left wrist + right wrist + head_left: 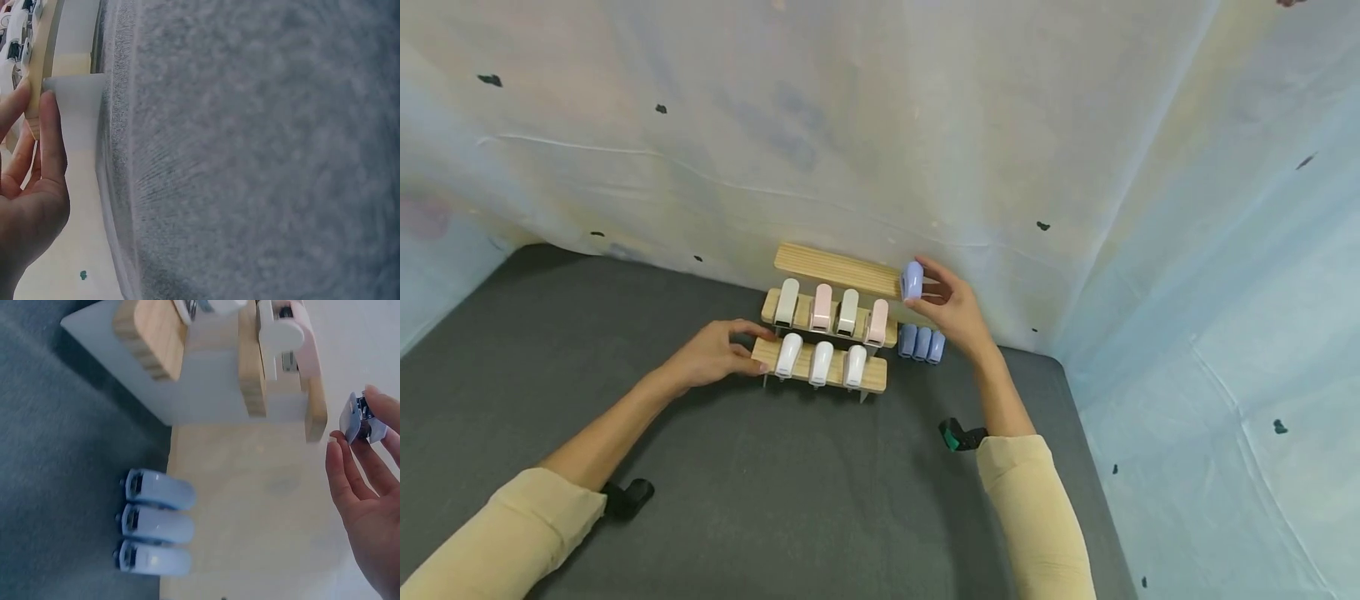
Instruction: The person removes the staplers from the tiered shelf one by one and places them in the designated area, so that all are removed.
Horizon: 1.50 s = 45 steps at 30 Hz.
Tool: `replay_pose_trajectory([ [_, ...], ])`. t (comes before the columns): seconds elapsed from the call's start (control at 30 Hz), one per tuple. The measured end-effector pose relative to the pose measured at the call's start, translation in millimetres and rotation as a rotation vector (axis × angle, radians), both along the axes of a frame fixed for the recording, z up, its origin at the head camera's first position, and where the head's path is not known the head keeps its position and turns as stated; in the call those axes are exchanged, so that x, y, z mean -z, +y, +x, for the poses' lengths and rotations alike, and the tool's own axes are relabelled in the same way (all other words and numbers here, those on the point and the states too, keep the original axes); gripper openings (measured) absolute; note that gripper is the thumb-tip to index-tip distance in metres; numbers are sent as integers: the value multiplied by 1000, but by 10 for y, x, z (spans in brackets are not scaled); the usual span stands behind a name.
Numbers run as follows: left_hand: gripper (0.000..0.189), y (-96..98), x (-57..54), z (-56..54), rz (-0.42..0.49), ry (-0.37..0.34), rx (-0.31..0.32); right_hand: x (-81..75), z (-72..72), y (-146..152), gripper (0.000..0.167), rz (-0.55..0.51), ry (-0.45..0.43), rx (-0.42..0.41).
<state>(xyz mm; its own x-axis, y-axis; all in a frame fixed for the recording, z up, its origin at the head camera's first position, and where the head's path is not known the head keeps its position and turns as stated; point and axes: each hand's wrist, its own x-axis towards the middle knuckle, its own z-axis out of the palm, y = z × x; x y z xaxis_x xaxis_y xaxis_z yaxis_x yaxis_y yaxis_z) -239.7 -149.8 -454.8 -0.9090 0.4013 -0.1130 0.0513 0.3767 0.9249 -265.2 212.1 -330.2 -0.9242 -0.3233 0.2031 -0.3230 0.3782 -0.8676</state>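
A three-tiered wooden stand (872, 383) stands near the back of the table. My left hand (715, 354) pinches the left end of its lowest board, thumb and fingers on either face in the left wrist view. Up at the right end of the top board, my right hand (953, 308) holds a blue mini stapler (912, 280) between thumb and fingers. White staplers (821, 364) line the lowest tier. On the middle tier, pink (821, 307) and grey-white staplers (847, 312) alternate.
Three blue staplers (157, 524) lie side by side on the dark grey table (760, 500), right of the stand. Pale cloth (880, 125) hangs close behind the stand, and another cloth side (1210, 375) rises at the right. Black wrist mounts (628, 498) stick out beside both forearms.
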Motion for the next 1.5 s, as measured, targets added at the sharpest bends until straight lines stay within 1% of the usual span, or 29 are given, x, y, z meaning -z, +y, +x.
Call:
replay_pose_trajectory([
  [0.07,58,-9,-10,5,-4,2,2,17,12,50,65,3,5,9],
  [0.23,61,-12,-25,29,-1,-6,14,95,71,191,66,52,9,52],
  [0.33,61,-4,-17,26,4,-7,18,158,105,287,66,65,0,76],
  [0.47,60,-3,-7,23,15,-12,16,243,129,395,67,68,-15,86],
  [0.8,61,-1,31,25,36,-3,17,384,188,591,66,100,-22,132],
  [0.9,61,-3,29,23,39,-13,11,428,188,646,66,110,-26,148],
  [1.1,60,7,9,36,42,-16,12,564,171,738,65,127,-16,141],
  [1.27,61,4,5,37,37,-17,10,655,171,794,66,137,-25,153],
  [1.3,61,3,6,35,33,-17,8,678,166,805,67,138,-20,156],
  [1.4,61,0,14,32,27,-15,8,840,104,890,66,134,4,173],
  [1.47,60,0,17,30,26,-12,7,942,64,950,67,150,15,188],
  [1.5,60,1,18,28,27,-9,7,995,42,982,67,151,9,201],
])
